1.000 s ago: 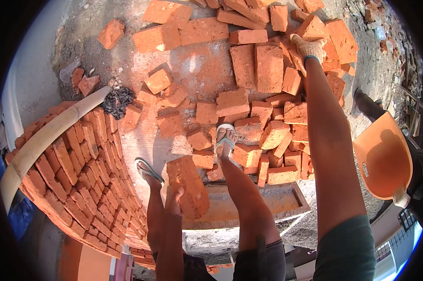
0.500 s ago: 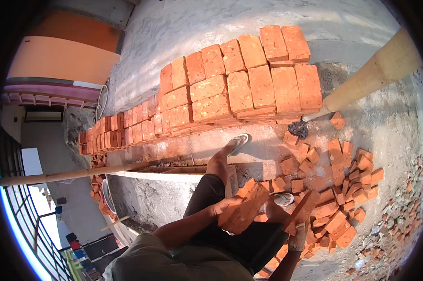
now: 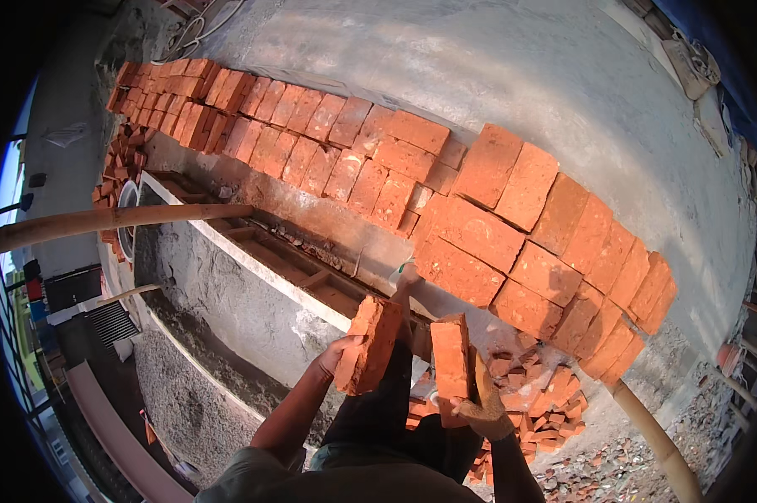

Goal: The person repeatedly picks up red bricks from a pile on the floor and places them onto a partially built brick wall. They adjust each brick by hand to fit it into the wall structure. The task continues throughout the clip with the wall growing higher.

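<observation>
Just beyond both hands, a long brick stack runs across. Left hand grips one red brick; right hand grips another brick upright, close beside the first.

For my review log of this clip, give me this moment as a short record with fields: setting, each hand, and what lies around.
setting: outdoor building site, seen from above
left hand: bare, grips a red brick held tilted
right hand: gloved, grips a second red brick held upright
bricks apart or touching: cannot tell
ahead: long stacked row of red bricks on a concrete slab
below right: heap of broken bricks
left: bamboo pole
</observation>
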`<act>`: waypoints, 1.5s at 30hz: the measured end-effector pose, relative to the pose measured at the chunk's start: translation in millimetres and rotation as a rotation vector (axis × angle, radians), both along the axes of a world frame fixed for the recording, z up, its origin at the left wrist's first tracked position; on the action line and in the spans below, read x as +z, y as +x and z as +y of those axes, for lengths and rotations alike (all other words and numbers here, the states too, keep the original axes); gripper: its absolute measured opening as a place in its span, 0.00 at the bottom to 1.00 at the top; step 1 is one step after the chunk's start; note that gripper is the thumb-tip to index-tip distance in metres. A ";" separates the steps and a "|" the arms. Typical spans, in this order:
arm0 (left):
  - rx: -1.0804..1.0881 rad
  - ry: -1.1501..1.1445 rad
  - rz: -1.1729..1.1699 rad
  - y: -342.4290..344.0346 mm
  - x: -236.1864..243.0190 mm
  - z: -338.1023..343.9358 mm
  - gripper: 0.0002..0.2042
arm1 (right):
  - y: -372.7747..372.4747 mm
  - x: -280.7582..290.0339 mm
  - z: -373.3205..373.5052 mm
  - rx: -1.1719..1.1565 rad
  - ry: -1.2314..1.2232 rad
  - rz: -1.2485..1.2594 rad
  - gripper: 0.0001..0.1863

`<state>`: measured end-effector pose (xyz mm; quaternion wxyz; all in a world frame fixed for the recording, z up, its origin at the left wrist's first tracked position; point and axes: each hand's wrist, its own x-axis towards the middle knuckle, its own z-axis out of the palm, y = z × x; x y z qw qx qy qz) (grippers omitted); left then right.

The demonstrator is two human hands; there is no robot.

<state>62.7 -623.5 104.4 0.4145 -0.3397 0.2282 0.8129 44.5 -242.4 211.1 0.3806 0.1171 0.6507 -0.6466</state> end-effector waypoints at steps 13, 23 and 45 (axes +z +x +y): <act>0.704 -0.861 -0.043 -104.8 -160.1 -98.4 0.42 | -364.9 -279.7 -328.9 1.015 0.990 0.393 0.61; -0.021 -1.491 -0.431 -236.8 -266.7 -32.8 0.62 | -329.8 -371.2 -296.9 0.806 1.276 0.702 0.42; 0.018 -1.255 -0.014 -265.3 -334.1 -65.8 0.33 | -231.0 -407.1 -316.2 -0.323 0.753 -0.328 0.36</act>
